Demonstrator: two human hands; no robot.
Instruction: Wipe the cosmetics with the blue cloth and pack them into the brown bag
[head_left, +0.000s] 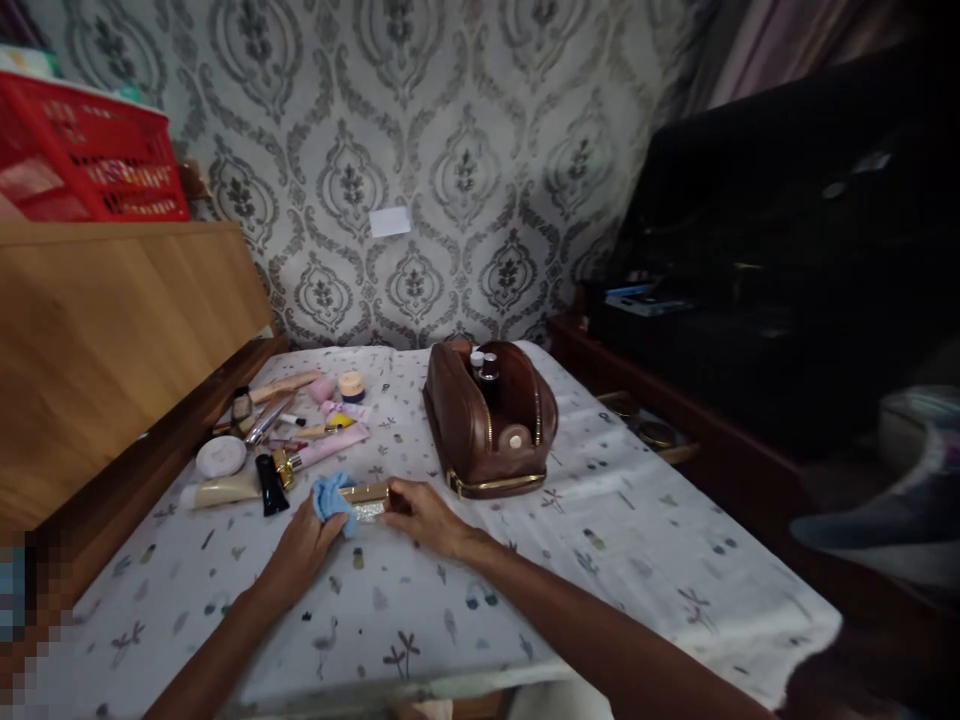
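My left hand point(301, 538) is closed on a crumpled light blue cloth point(330, 498). My right hand point(426, 515) grips the right end of a small gold cosmetic case with a glittery silver side point(367, 493), whose exact kind is unclear. The cloth is against the case's left end, just above the table. Behind my right hand stands an unzipped brown leather toiletry bag point(457, 425) with small bottles point(489, 370) upright inside. A black tube point(270, 485) and a beige tube point(225, 490) lie left of my left hand.
Further cosmetics spread over the table's left side, among them a white round compact point(221, 457), a pink tube point(334, 445) and a small jar point(351, 387). A patterned white cloth point(600, 600) covers the table. A red basket point(90, 150) sits on wooden furniture point(127, 300) at left.
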